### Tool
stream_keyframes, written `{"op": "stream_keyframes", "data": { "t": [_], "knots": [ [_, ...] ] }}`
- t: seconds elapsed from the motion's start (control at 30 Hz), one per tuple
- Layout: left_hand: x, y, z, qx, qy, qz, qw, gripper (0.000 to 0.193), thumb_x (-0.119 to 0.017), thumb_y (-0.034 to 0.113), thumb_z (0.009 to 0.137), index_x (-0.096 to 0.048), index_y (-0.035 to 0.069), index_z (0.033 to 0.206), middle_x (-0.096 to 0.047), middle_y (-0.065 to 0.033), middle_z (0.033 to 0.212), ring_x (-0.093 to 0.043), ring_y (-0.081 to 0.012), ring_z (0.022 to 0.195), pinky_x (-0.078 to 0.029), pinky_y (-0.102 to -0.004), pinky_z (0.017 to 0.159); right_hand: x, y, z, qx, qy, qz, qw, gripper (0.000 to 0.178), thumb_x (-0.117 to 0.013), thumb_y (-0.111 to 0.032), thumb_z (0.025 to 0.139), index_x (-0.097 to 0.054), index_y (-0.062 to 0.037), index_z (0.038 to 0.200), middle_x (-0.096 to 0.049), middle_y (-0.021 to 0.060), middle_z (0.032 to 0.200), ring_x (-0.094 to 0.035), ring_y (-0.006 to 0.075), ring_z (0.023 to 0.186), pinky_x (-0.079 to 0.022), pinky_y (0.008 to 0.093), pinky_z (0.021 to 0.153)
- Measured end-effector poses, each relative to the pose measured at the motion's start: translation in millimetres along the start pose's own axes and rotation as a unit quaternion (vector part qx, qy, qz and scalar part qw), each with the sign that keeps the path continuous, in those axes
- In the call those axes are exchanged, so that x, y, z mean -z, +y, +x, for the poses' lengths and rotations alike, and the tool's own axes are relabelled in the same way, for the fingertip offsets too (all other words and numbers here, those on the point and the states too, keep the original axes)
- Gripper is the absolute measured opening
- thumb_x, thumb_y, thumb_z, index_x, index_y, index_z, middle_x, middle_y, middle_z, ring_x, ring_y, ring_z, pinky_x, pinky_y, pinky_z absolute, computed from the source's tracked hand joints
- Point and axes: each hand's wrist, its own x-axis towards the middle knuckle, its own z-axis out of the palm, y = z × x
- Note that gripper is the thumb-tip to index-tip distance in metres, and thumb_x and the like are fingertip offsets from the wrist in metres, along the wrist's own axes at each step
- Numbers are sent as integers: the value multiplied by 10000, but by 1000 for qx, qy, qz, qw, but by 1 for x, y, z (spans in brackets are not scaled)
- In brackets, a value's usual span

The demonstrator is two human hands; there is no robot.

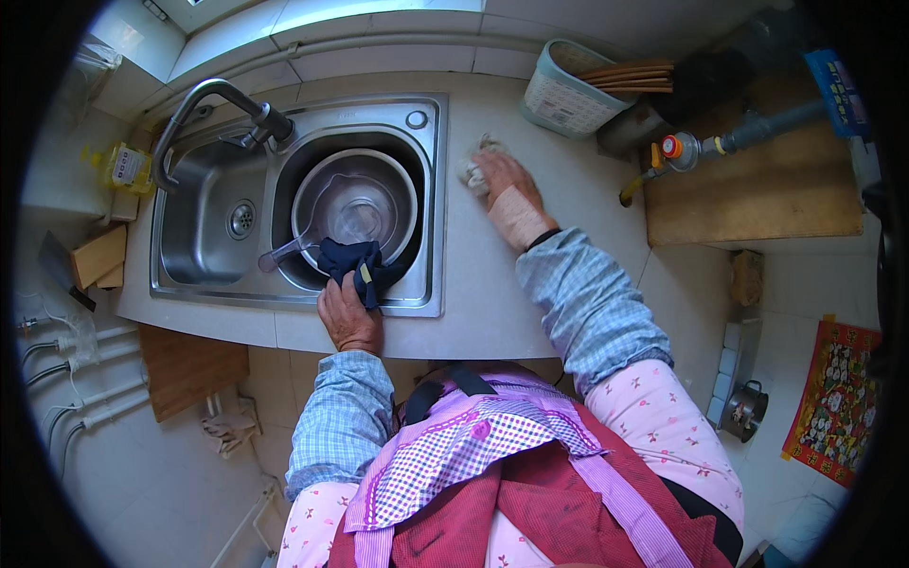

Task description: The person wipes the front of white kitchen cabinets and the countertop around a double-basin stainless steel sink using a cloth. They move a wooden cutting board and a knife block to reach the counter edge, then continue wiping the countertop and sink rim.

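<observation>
My right hand (512,187) presses a crumpled whitish cloth (470,174) against the pale countertop (488,275), to the right of the sink. The fingers are bent over the cloth and partly cover it. At the sink's front rim my left hand (349,317) grips a bunched dark blue cloth (348,257) with a small yellow patch. That cloth hangs over the edge of a round metal basin (405,204) in the right bowl. A clear plastic ladle (280,254) lies in the basin, its handle sticking out at the left.
The steel double sink (440,142) has a curved faucet (213,87) at the back left. A yellow bottle (131,168) stands left of it. At the back right are a light green basket (559,99) with brown sticks and a pipe with a red-orange valve knob (671,147).
</observation>
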Motion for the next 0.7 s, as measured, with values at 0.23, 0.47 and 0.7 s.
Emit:
{"op": "stream_keyframes", "data": {
  "t": [0.23, 0.47, 0.7],
  "knots": [
    [1, 1, 1, -10, 18, -8, 1000, 540, -673, 121, 836, -512, 70, 1349, -541, -245, 1265, -514, -423, 1227, -305, -545, 1126, 37, 121, -21, -62, 69, -75, 993, 435, -639, 3, 840, -592, -74, 1266, -655, 181, 1217, -615, 379, 1156, -494, 429, 1009],
    [5, 5, 1, 8, -4, -4, 1000, 545, -694, 151, 840, -505, 72, 1345, -549, -241, 1262, -515, -407, 1238, -302, -541, 1127, 22, 99, 1, -208, 49, -81, 973, 461, -622, 45, 840, -614, -80, 1283, -634, 181, 1287, -616, 365, 1179, -470, 401, 1070],
    [2, 2, 3, -4, 5, -4, 1000, 551, -696, 145, 829, -506, 80, 1342, -551, -242, 1263, -518, -407, 1236, -309, -541, 1122, -8, 113, 8, -65, 60, 54, 995, 370, -588, 25, 844, -630, -52, 1204, -659, 166, 1196, -625, 374, 1105, -492, 433, 1005]
  ]
}}
